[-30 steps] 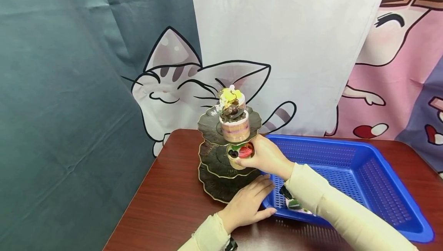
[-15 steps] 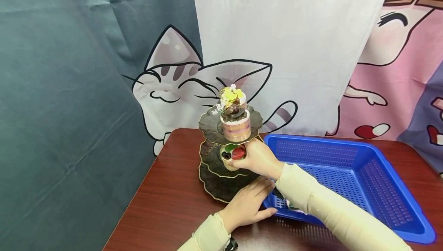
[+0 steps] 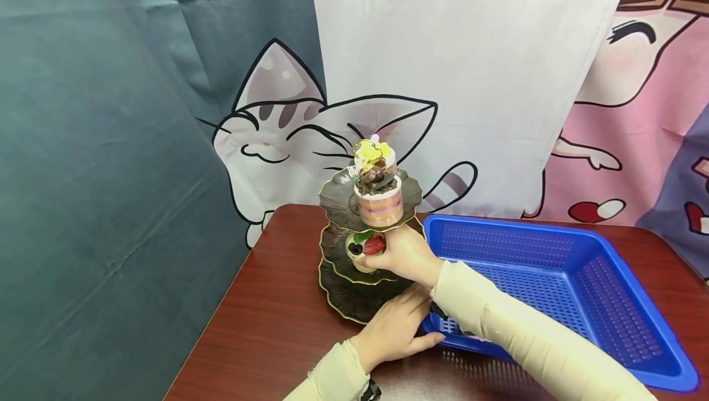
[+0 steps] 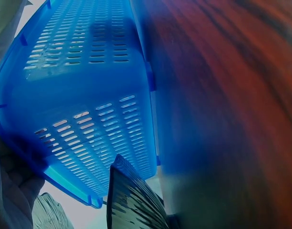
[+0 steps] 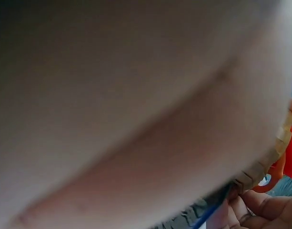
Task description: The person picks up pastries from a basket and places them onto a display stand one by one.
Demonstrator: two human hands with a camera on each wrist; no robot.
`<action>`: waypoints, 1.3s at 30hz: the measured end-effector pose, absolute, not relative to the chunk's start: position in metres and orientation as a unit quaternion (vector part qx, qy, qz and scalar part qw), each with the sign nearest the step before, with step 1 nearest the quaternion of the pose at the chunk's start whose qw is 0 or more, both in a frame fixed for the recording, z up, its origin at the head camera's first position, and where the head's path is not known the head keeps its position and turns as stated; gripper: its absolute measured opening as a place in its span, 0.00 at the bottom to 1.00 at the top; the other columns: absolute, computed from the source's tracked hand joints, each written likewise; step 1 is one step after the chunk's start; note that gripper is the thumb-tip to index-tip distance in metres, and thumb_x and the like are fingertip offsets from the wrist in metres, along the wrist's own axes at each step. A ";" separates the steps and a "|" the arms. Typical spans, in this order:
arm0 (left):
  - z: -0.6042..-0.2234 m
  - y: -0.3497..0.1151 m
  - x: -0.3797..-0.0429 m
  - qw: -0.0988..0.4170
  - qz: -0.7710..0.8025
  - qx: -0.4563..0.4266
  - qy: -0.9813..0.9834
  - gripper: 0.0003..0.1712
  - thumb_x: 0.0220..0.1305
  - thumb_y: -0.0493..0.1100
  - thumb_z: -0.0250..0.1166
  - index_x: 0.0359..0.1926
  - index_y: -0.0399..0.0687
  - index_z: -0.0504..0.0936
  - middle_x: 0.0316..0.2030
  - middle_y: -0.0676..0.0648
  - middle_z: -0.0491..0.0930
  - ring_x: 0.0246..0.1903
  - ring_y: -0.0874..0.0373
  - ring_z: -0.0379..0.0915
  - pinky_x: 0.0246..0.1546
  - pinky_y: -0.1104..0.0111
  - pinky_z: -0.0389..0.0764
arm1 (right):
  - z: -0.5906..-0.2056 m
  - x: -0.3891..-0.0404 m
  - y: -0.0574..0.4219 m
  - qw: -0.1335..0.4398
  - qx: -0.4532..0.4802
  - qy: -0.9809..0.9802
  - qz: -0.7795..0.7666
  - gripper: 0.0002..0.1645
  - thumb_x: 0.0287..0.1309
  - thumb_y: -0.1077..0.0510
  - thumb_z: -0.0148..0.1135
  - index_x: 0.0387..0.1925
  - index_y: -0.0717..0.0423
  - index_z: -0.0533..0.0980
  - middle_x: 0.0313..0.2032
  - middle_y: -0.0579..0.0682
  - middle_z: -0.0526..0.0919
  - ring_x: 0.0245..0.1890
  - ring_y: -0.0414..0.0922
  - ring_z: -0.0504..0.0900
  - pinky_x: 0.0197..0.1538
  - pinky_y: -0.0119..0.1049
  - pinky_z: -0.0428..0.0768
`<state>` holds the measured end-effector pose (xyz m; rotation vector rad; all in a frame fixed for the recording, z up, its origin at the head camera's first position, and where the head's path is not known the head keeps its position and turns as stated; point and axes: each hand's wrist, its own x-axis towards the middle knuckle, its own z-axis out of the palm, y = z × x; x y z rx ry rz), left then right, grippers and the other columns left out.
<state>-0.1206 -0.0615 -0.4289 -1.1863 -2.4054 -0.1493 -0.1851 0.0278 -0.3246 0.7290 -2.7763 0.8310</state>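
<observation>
I'm counting three gold-edged tiers on the stand (image 3: 342, 304) and three cake cups: a chocolate one (image 3: 380, 207) up top, a yellow-topped one (image 3: 370, 152) behind it, and the strawberry cup (image 3: 361, 262) at the middle tier. The right hand (image 3: 407, 254) has its grip clamped on that one, just below the top tier's near edge. I see the left hand (image 3: 392, 328), fingers extended, at one blue basket's (image 3: 645, 293) near-left corner. Basket and stand sit tight; more room opens left, toward the table's (image 3: 260, 309) edge.
</observation>
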 end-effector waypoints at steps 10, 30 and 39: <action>-0.428 -0.061 -0.122 0.226 -0.052 -0.433 -0.871 0.38 0.61 0.65 0.59 0.62 0.43 0.73 0.63 0.48 0.73 0.68 0.56 0.62 0.70 0.70 0.65 | -0.326 -0.188 0.029 0.054 0.235 -0.926 0.292 0.34 0.40 0.35 0.73 0.44 0.52 0.78 0.38 0.50 0.85 0.38 0.46 0.82 0.43 0.43 0.82; -0.432 -0.061 -0.120 0.244 -0.046 -0.437 -0.864 0.37 0.61 0.65 0.59 0.61 0.45 0.74 0.61 0.51 0.75 0.66 0.58 0.65 0.71 0.71 0.62 | -0.330 -0.188 0.035 0.040 0.235 -0.916 0.323 0.35 0.39 0.34 0.74 0.44 0.51 0.78 0.37 0.48 0.85 0.37 0.44 0.82 0.43 0.41 0.81; -0.431 -0.063 -0.120 0.247 -0.046 -0.439 -0.863 0.35 0.61 0.64 0.60 0.60 0.46 0.75 0.60 0.50 0.75 0.66 0.59 0.66 0.71 0.71 0.62 | -0.326 -0.186 0.038 0.060 0.256 -0.914 0.310 0.33 0.40 0.35 0.74 0.44 0.51 0.78 0.38 0.49 0.85 0.38 0.44 0.82 0.45 0.43 0.81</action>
